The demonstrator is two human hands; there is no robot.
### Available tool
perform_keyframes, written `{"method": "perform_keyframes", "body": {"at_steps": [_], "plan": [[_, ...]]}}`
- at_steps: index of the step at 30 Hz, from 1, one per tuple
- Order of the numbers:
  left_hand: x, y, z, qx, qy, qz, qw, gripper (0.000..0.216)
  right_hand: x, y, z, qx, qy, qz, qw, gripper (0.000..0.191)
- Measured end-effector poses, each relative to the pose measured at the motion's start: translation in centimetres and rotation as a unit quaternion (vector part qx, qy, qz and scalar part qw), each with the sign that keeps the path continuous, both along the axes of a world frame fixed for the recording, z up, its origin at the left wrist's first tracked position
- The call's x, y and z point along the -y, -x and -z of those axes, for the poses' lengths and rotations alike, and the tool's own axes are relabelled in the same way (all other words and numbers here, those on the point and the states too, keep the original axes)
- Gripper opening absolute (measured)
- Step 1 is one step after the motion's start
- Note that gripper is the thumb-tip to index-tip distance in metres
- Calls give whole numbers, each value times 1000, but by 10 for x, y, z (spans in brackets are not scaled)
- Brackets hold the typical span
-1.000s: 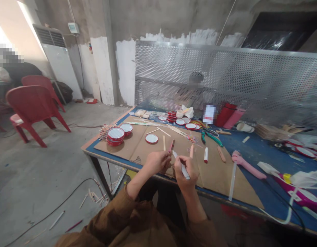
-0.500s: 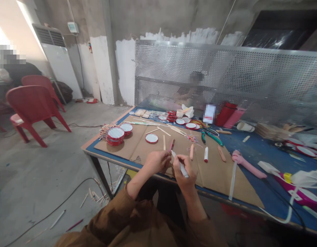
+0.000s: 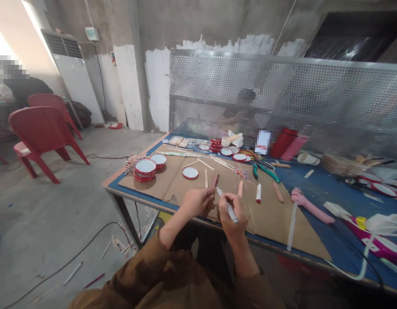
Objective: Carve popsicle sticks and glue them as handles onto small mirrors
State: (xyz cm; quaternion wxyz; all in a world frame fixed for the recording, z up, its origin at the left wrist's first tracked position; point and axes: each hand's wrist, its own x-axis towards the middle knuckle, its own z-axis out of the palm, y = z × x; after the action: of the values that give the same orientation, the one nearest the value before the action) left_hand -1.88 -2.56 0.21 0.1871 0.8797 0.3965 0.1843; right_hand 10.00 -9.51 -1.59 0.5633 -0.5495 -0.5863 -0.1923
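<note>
My left hand [image 3: 198,201] pinches the lower end of a flat wooden stick [image 3: 215,181] coloured pinkish red, which points up and away from me. A white marker pen [image 3: 231,211] is in my right hand [image 3: 234,214], its tip close beside the stick; whether they touch I cannot tell. Beyond my hands, a bare wooden stick [image 3: 206,177] and a round red-rimmed white disc [image 3: 190,172] lie on the cardboard [image 3: 172,180]. Right of my right hand lie a white marker with a red end [image 3: 258,193] and a pinkish stick-like piece [image 3: 240,188].
Stacked red-rimmed discs [image 3: 145,170] stand at the left. Green-handled pliers [image 3: 267,172] lie beyond the markers. A pink tool [image 3: 311,207], a glue gun [image 3: 372,240] and cords occupy the right side. A perforated metal panel [image 3: 205,86] stands behind the table.
My right hand has moved slightly to the right, and the marker's tip is a little farther from the stick. My left hand stays in place with the stick.
</note>
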Motion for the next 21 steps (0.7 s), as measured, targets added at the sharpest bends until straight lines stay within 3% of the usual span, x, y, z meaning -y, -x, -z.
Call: {"method": "perform_keyframes", "body": {"at_steps": [8, 21], "plan": [[0, 0, 0, 2, -5, 3, 1000, 22, -2, -2, 6, -36, -6, 12, 999, 8], [0, 0, 0, 8, -3, 4, 1000, 22, -1, -1, 2, 12, -7, -3, 1000, 5]]}}
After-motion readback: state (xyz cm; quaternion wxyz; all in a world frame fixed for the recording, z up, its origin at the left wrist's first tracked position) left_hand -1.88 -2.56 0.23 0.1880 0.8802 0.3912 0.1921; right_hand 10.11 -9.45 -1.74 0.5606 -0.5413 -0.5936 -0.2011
